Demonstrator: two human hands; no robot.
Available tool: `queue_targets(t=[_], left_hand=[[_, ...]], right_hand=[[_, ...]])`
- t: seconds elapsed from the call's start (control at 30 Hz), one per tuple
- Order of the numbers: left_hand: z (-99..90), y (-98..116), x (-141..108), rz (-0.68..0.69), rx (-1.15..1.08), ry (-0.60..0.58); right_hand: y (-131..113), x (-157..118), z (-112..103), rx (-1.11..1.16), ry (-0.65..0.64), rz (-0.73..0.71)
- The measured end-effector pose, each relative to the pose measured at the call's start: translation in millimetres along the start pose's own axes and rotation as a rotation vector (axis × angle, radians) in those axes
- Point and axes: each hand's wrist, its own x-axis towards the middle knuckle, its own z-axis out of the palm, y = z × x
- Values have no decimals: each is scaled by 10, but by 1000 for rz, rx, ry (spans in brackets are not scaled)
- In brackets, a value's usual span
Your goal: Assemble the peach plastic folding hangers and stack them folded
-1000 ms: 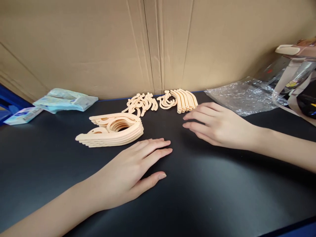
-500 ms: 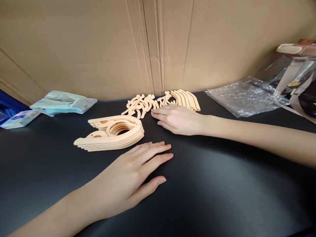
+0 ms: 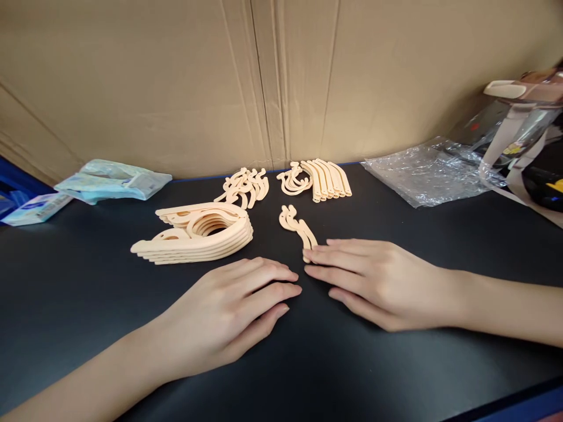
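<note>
Right hand (image 3: 369, 281) touching curved pieces (image 3: 303, 234), right of beige stack (image 3: 197, 245). Left hand (image 3: 237, 308) palm-down, near side of stack.

No text can be read. Blue print (image 3: 37, 202) is seen on the small packet (image 3: 48, 211) at the table's (image 3: 373, 375) far left corner, too small to be made out. A yellow mark (image 3: 513, 149) on the clear bottle (image 3: 537, 124), far right corner, can't be deciphered.

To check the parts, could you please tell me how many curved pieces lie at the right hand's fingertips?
2: a left piece and a right piece, side by side at the right hand; it may hide more.
</note>
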Motion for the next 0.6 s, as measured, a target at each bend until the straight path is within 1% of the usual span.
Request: queue_targets(t=[0.07, 0.17, 0.23, 0.33, 0.4, 0.47, 0.57, 0.6], left_hand=[[1, 20, 20, -24, -9, 14], [22, 52, 64, -92, 7, 53], [50, 69, 102, -141, 35, 65], [97, 79, 161, -144, 60, 25], [121, 73, 191, -110, 51, -12], [136, 60, 208, -84, 33, -35], [146, 41, 211, -76, 20, -27], [147, 37, 209, -75, 20, -18]], right_hand=[[-148, -143, -90, 40, 14, 28], [-377, -324, -171, 28, 31, 69], [-504, -421, -176, -24, 64, 49], [-612, -524, -151, -76, 61, 34], [-625, -544, -157, -67, 22, -13], [-586, -501, -207, -29, 7, -36], [-392, -301, -350, -32, 46, 20], [-283, -205, -400, -73, 40, -38]])
